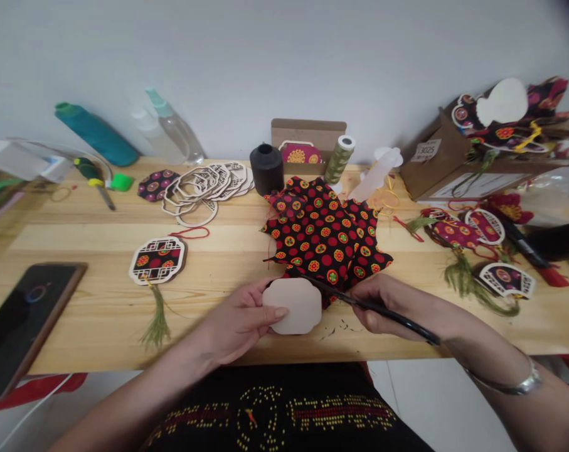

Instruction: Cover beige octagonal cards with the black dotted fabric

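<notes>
Your left hand [239,320] grips a pale, scalloped plaque [293,306], thumb flat on its face, fingers tucked behind. Your right hand [390,294] is wrapped around black scissors [371,307], handle end poking out past the wrist side, blades aimed toward your left hand, tip at the plaque's upper edge. Blade gap: can't tell.

Patterned cloth [322,232], black with red and orange motifs, spreads just beyond both your hands and meets the plaque's top edge; joined or not, can't tell. Dark scraps [330,329] sit between the plaque and your right hand, on the wooden table [91,238].

Left of your left hand: framed ornament [157,260] with green tassel [156,317], then a phone [30,320] farther out. Beyond that hand, a pile of pale cut-out frames [213,188]. Past the cloth, a black spool [266,168] and a green spool [339,160]. Right of your right hand, more tasselled ornaments [486,235]; behind those, a cardboard box [439,157].
</notes>
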`<state>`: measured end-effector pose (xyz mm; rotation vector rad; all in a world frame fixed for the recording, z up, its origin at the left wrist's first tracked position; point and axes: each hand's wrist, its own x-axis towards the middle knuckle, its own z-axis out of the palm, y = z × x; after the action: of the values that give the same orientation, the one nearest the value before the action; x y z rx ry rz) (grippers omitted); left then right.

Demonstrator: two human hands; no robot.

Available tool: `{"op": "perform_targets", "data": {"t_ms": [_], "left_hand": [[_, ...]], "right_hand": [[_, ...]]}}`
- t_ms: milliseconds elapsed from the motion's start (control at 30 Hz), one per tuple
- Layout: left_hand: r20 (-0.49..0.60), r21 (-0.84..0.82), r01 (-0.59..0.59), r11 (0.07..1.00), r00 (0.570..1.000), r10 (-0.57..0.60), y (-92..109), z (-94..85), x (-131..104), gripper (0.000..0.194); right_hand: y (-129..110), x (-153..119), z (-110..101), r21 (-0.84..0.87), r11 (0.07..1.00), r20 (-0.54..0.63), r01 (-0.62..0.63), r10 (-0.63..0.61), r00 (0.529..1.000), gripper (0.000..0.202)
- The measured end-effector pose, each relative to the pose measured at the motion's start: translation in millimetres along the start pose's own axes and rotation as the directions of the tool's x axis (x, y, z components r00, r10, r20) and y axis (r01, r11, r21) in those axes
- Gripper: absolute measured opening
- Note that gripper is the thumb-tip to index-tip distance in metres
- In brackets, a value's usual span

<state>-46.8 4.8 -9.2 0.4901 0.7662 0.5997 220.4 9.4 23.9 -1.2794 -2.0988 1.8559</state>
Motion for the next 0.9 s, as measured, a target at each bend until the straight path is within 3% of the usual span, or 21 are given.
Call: {"op": "perform_targets", "data": {"t_ms": [367, 567, 900], "left_hand": [[0.035, 0.025, 0.021, 0.999, 0.999, -0.022, 1, 1.9, -1, 0.033], [0.068, 0.017, 0.035, 0.999, 0.997, -0.036, 1, 2.4, -2, 0.032], [0.083, 0.04, 0.055, 0.998, 0.995, -0.058, 1, 4.2, -3, 0.028]], "right_hand": [[2, 0, -6, 0.042, 0.998, 0.053, -0.052, 0.05, 0.997, 0.043], [-3, 1, -12, 0.106, 0.982, 0.067, -0.155, 0.149, 0.987, 0.043], [-4, -2, -22, 0.012, 0.982, 0.055, -0.188, 0.187, 0.981, 0.042]]}}
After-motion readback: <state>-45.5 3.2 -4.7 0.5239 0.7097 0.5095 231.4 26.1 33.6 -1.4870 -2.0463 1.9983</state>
